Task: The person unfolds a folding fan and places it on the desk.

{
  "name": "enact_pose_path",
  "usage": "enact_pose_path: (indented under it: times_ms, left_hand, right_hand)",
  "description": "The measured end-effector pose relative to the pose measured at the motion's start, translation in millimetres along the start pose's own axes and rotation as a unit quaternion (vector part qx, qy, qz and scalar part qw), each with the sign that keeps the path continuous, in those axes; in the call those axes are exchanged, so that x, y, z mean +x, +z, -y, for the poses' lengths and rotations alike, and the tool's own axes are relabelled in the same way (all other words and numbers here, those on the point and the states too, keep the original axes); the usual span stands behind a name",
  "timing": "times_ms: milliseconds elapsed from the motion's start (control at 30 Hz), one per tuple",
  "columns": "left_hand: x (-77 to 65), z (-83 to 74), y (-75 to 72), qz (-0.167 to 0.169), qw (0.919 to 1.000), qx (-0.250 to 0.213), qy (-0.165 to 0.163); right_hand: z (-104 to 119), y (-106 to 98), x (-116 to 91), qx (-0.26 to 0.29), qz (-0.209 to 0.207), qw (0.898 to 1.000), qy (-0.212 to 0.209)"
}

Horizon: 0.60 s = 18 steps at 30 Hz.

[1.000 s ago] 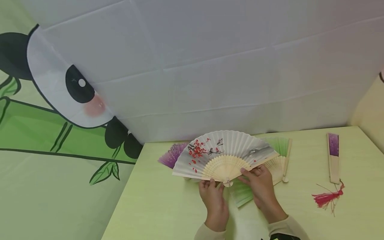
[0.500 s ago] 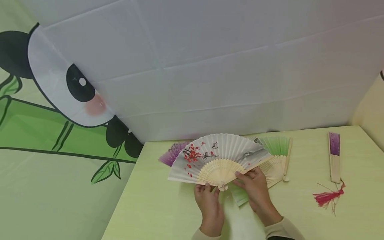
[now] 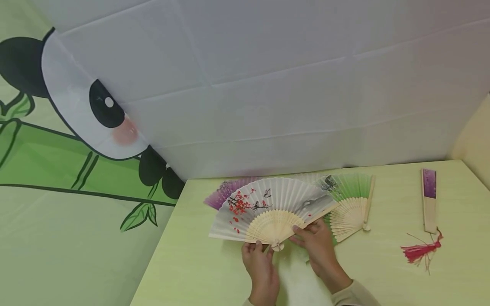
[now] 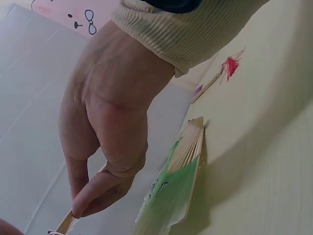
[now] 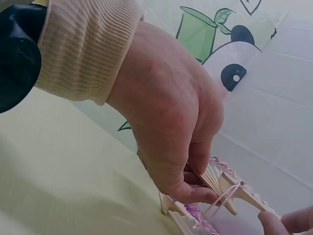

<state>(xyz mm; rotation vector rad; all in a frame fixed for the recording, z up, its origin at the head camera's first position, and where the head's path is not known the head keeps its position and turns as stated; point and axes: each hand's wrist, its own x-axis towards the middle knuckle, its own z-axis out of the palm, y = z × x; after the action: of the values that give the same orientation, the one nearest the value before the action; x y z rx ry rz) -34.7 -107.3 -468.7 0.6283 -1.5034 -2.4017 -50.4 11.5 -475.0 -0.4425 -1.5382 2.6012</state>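
A white folding fan (image 3: 281,193) with red blossoms and grey painting is spread wide, pivot end towards the person. My left hand (image 3: 261,267) pinches its left guard stick near the pivot; in the left wrist view the thumb and fingertips of that hand (image 4: 112,127) meet on the wooden stick. Along the right guard stick, my right hand (image 3: 319,244) grips with the thumb on top. The right wrist view shows this hand (image 5: 171,112) pinching the ribs beside the pivot cord (image 5: 230,193). Behind the white fan, a purple fan (image 3: 223,193) and a green fan (image 3: 350,202) are partly hidden.
On the right of the pale yellow-green table (image 3: 199,272) lies a folded purple fan (image 3: 429,199) with a red tassel (image 3: 421,250). A white cloth wall (image 3: 268,106) rises behind the table, with a panda picture (image 3: 111,106) at left.
Both hands have shifted left and towards the person, carrying the spread white fan along. More of the green fan's upper leaf and ribs now shows. The fans lying on the table look unmoved.
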Motion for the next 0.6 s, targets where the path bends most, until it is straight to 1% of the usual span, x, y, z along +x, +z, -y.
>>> enact_pose_path:
  times_ms: [200, 333, 433, 600]
  left_hand:
    - [2.4, 2.3, -9.3, -0.004, 0.9999, 0.015, 0.000]
    - [3.1, 2.5, -14.5, -0.008, 0.9998, 0.015, 0.000]
    - [3.2, 2.1, -19.8, -0.012, 0.9998, 0.018, -0.003]
    - [4.4, 3.0, -28.8, -0.020, 0.9991, 0.037, -0.006]
  right_hand:
    - [-6, 3, -2, -0.005, 0.003, 1.000, 0.021]
    - [-9, 6, -6, -0.004, 0.014, 1.000, 0.027]
    - [-12, 8, -10, -0.001, 0.023, 0.999, 0.040]
    - [-20, 11, -16, 0.003, 0.036, 0.998, 0.060]
